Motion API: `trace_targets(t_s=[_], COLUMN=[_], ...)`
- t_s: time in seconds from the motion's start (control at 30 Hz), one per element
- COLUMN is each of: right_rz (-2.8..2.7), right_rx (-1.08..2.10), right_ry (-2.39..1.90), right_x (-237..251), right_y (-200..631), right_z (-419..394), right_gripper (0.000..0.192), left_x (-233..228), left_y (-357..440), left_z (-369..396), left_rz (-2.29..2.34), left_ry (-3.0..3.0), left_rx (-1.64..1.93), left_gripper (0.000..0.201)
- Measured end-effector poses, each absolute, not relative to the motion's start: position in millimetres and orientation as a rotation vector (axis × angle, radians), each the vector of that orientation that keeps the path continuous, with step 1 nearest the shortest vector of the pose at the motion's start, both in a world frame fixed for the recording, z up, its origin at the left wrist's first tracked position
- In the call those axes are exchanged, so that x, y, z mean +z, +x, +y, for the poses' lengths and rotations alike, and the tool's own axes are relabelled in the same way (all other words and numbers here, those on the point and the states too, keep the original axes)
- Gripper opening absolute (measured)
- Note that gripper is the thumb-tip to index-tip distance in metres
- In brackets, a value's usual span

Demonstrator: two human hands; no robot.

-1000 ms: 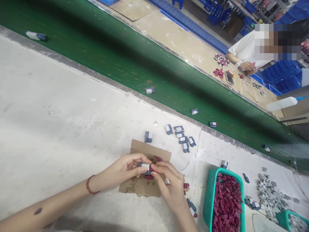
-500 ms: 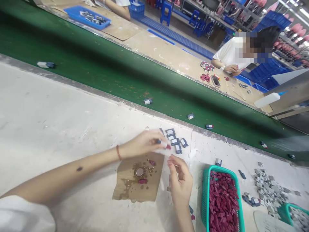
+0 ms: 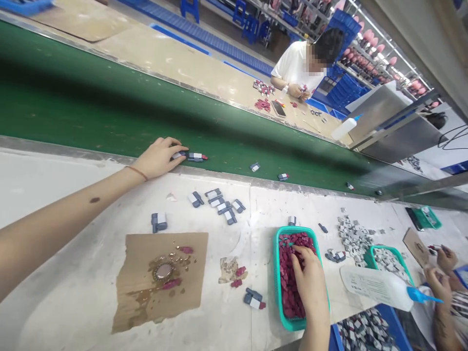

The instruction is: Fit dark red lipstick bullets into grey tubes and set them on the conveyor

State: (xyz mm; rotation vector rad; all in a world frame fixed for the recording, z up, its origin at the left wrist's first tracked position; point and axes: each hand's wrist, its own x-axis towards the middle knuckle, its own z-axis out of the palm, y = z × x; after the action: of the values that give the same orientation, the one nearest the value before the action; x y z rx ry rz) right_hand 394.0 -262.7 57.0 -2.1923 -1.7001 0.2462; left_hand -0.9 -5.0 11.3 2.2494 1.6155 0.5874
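My left hand (image 3: 159, 157) reaches over the green conveyor belt, thumb and fingers closed around a small grey-blue plastic piece (image 3: 179, 155), partly hidden by the fingers. Touching or very near it lies a grey-blue and white piece with a red tip (image 3: 198, 157). My right hand (image 3: 309, 278) dips into a green basket (image 3: 277, 273) of dark red plastic pieces (image 3: 290, 292). Its fingers are apart, with the tips among the pieces; no piece shows clearly in its grasp.
Wet brown cardboard (image 3: 127, 273) bears a round cap and two red pieces. Several grey-blue pieces (image 3: 223, 207) lie near the belt. A glue bottle (image 3: 380, 287) lies right, beside small grey pieces (image 3: 353, 236). Across the belt sits a co-worker (image 3: 292, 63); another person's hands (image 3: 440, 273) are at right.
My left hand has moved from above the cardboard to the belt; the red-tipped piece is now on the belt. My right hand has gone into the red-piece basket. The view has shifted right.
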Motion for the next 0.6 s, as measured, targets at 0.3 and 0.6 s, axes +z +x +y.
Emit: trace_targets(t_s=[0.3, 0.6], right_rz=[-1.925, -1.849], right_rx=[-0.028, 0.28], right_ry=[-2.408, -2.306], right_x=[39, 47], right_y=[391, 394], right_z=[-242, -243], right_gripper=[0.023, 0.02], left_x=[32, 38], left_y=[11, 149], left_z=[-50, -2], left_rz=[1.246, 1.113], left_ry=[2.361, 2.485], left_rx=[0.449, 0.449], left_gripper=[0.043, 0.039])
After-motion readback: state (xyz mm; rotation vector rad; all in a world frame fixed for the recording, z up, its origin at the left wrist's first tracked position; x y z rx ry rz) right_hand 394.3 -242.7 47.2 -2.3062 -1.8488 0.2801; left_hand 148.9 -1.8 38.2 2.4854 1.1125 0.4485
